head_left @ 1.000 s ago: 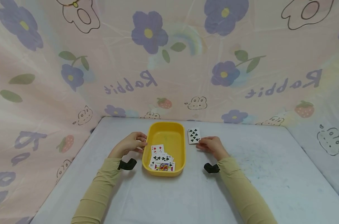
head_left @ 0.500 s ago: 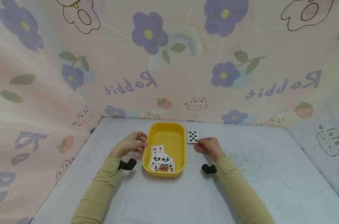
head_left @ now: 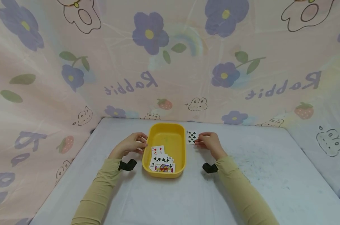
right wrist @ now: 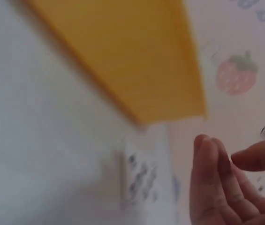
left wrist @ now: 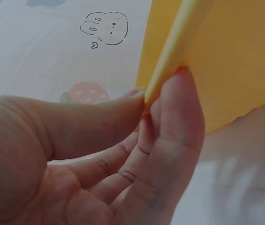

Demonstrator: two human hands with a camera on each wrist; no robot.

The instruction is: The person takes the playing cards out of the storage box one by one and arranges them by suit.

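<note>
My left hand (head_left: 133, 144) pinches the left rim of a yellow plastic tray (head_left: 165, 129), thumb on one side and fingers on the other, as the left wrist view shows closely. Inside the tray's near end lie several face-up playing cards: a diamonds card (head_left: 158, 150), a clubs card (head_left: 161, 159) and a face card (head_left: 165, 168) in front. To the right of the tray, a clubs playing card (head_left: 191, 137) lies on the table. Beside its right edge is my right hand (head_left: 212, 144). In the right wrist view, a gap shows between its thumb and fingers (right wrist: 205, 164), holding nothing.
A white-covered table (head_left: 170, 203) carries everything. Behind and at both sides hangs a patterned cloth (head_left: 181, 72) with purple flowers and rabbits. A black wrist camera (head_left: 127, 165) sits below the left hand, another wrist camera (head_left: 210, 168) below the right. Smudges mark the table's right side.
The clubs card has slid slightly left, up beside the tray. My right hand moved left with it, and its fingers have lifted a little. The left hand and tray look the same.
</note>
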